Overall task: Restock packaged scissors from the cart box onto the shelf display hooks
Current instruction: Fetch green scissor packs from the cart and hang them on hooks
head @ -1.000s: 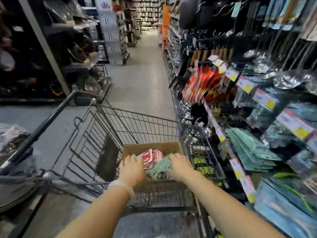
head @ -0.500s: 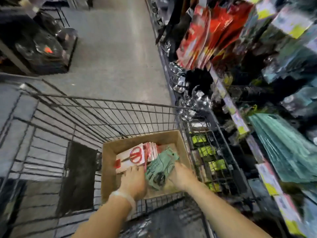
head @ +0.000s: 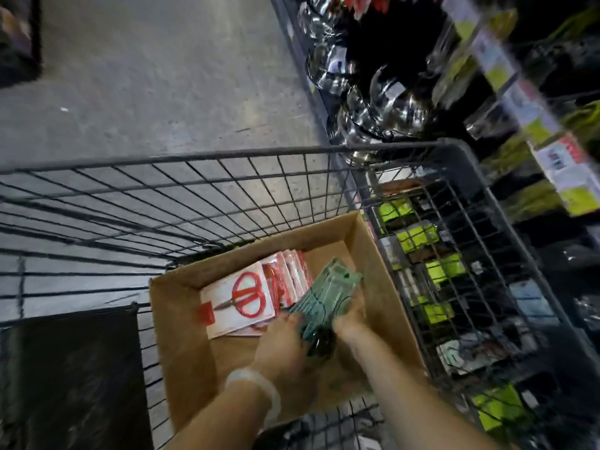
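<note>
1. Our left hand [head: 285, 349] and right hand [head: 349, 323] both clasp the green packs [head: 324, 297], low in the box [head: 181, 336].
2. We should squeeze evenly and lift straight, clear of the red packs [head: 250, 300].

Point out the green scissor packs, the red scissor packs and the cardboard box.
green scissor packs [head: 328, 295]: head view, upper face of the bundle.
red scissor packs [head: 242, 298]: head view, front card.
cardboard box [head: 177, 323]: head view, left inner wall.
</note>
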Demonstrator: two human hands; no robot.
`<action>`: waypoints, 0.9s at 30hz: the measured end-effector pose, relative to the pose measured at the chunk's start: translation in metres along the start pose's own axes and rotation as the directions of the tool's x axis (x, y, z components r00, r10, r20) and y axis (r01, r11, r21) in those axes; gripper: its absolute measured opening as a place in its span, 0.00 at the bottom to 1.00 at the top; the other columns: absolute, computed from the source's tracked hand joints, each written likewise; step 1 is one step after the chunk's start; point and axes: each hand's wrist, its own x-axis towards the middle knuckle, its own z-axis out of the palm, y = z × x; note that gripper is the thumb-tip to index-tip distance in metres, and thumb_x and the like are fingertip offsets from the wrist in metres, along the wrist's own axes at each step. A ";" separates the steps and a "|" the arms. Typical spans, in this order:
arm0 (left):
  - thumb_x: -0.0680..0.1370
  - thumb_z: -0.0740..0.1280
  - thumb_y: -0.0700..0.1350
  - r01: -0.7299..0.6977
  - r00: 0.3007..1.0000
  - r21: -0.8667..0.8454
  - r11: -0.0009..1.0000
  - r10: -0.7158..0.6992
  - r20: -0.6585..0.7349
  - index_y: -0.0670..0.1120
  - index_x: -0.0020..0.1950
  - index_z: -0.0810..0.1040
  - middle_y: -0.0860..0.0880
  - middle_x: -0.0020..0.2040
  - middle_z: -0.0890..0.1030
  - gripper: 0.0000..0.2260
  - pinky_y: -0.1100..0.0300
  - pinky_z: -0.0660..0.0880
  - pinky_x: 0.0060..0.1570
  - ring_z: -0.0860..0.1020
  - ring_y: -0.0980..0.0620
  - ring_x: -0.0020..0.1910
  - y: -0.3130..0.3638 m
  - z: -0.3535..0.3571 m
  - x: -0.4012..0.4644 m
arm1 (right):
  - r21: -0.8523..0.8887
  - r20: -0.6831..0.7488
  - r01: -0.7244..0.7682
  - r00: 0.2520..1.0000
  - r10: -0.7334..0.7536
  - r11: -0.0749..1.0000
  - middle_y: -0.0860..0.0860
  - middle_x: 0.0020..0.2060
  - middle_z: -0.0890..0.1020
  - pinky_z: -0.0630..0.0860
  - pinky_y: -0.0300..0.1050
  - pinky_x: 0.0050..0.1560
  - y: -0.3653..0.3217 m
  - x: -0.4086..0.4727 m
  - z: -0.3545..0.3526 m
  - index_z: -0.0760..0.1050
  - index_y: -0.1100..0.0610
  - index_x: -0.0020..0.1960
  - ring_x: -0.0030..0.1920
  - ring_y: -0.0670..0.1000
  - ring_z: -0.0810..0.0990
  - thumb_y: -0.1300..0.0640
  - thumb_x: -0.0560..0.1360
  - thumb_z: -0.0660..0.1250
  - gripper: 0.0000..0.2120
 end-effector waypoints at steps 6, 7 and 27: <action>0.76 0.66 0.42 0.013 0.999 0.000 1.000 -0.013 -0.038 0.42 0.68 0.69 0.44 0.64 0.75 0.20 0.56 0.70 0.62 0.74 0.45 0.63 0.004 0.001 0.008 | 0.360 0.246 -0.110 0.969 0.020 0.926 0.54 0.54 0.80 0.77 0.51 0.57 -0.001 -0.016 0.012 0.72 0.61 0.60 0.57 0.58 0.79 0.58 0.71 0.72 0.19; 0.76 0.65 0.40 0.026 0.998 -0.047 0.999 -0.029 -0.063 0.42 0.67 0.70 0.43 0.62 0.76 0.19 0.57 0.70 0.60 0.74 0.45 0.61 0.005 -0.001 0.008 | 0.388 0.272 -0.109 0.962 0.000 0.915 0.54 0.54 0.81 0.79 0.53 0.53 -0.002 -0.021 0.013 0.71 0.58 0.61 0.55 0.56 0.80 0.56 0.71 0.72 0.21; 0.77 0.65 0.40 0.219 0.934 -0.401 0.890 -0.310 -0.178 0.47 0.59 0.71 0.47 0.52 0.79 0.11 0.50 0.75 0.60 0.77 0.44 0.57 -0.022 -0.061 -0.034 | 0.488 -0.164 -0.018 0.980 0.111 0.873 0.56 0.55 0.79 0.76 0.48 0.51 -0.010 -0.033 0.030 0.69 0.60 0.57 0.53 0.59 0.79 0.51 0.60 0.80 0.32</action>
